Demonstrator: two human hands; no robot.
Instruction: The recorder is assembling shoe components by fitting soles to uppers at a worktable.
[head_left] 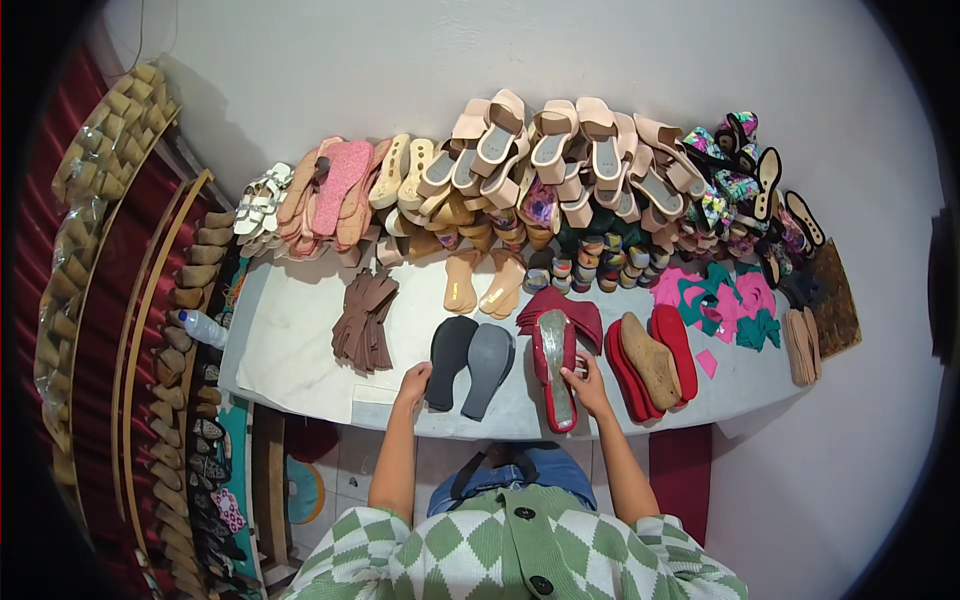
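Note:
My right hand (587,384) grips the side of a red shoe piece (555,365), which has a long grey middle and red edges folded around it. My left hand (416,382) has its fingers closed at the left edge of a black shoe sole (450,355). Beside that lies a grey sole (488,368), partly over another dark one. Right of my right hand, a tan wooden shoe last (648,358) rests between red soles (675,350). Behind the red shoe piece are dark red cut pieces (585,318).
Brown strips (364,320) are stacked on the left of the table (290,350). Pale heeled sandals (500,135) pile along the back wall. Pink and green scraps (725,305) lie at right. Racks of shoe lasts (170,400) and a plastic bottle (203,328) stand left.

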